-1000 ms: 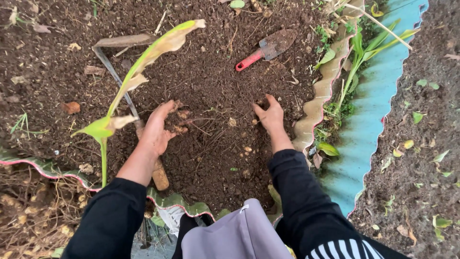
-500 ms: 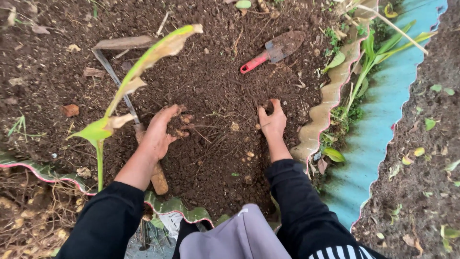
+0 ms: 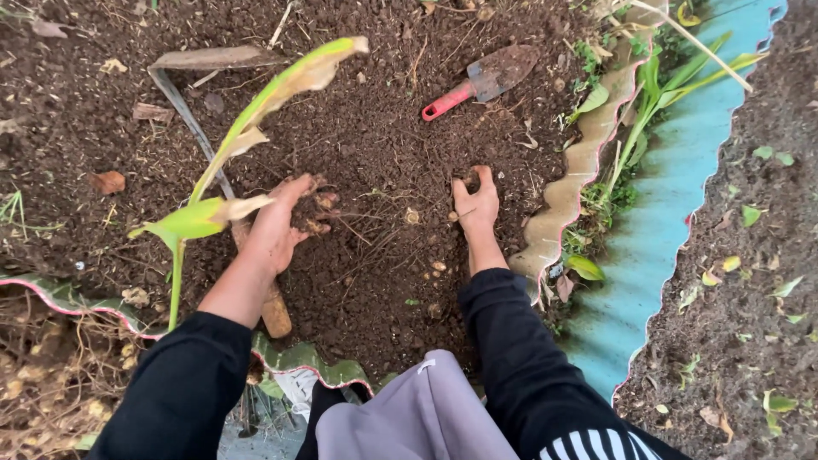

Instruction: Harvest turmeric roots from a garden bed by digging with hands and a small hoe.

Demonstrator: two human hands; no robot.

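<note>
Soil point(image 3: 375, 145) crumbly, matt; trowel point(image 3: 486, 77) handle probably glossy plastic.

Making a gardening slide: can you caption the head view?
Left hand and right hand dig into dark soil, red-handled trowel lying beyond.

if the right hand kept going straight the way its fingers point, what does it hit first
The right hand points up the bed, fingertips dug into the soil. Straight ahead is only loose dirt, then most likely the blade of the red-handled trowel, though the line may pass just beside it.
</note>
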